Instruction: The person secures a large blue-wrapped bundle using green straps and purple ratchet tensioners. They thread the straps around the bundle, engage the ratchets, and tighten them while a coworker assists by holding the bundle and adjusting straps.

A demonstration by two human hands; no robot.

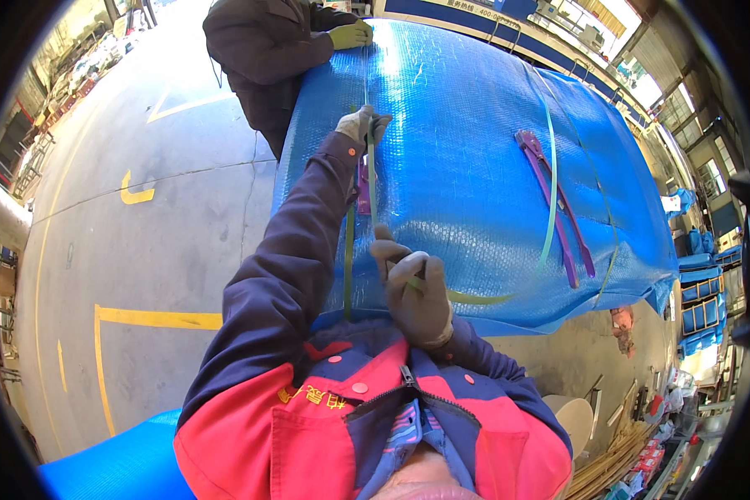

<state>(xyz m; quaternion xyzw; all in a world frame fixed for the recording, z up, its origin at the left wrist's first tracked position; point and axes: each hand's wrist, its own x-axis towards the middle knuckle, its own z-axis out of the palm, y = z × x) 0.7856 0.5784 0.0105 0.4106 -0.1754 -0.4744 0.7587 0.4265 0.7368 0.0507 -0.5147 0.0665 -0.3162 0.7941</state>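
Observation:
A large bundle wrapped in blue bubble wrap [458, 133] stands in front of me. A pale green plastic packing strap [372, 179] runs over its top near the left end. My left hand [362, 126], in a light glove, reaches far forward and is closed on this strap. Nearer my chest, my right hand [421, 292], in a grey glove, has its fingers curled around the strap, whose loose tail trails off to the right. Partly hidden beside my left forearm is a purple tool [364, 187]. Another purple long-handled strapping tool [555, 204] lies on the wrap at the right.
A co-worker in dark clothes [262, 58] stands at the far left corner, a yellow-gloved hand [352, 35] on the bundle. Another strap [551, 167] crosses the wrap at the right. Yellow lines [162, 318] mark the floor. Blue-wrapped pieces [702, 304] stand at the far right.

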